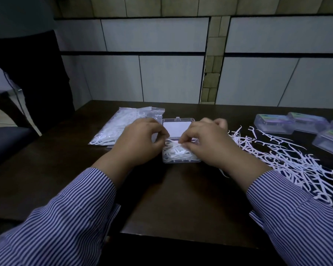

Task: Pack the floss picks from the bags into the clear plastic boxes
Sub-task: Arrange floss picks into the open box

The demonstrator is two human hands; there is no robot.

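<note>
Counter (181, 198): dark brown wood, its near edge running across the bottom of the view.
Chair (27, 77): black, tall-backed, at the counter's left side, with a dark seat below it.
Wall (161, 64): pale grey panels split by black bands, just behind the counter.
Tile strip (213, 60): beige tiles running vertically between the panels.

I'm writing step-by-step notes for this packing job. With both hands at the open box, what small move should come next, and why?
Probably settle the picks down into the open box, then let go. Both the left hand and the right hand are curled at its rim, fingertips on the white floss picks in the box, which look heaped; the lid stands open behind, and a loose pile waits to the right.
</note>
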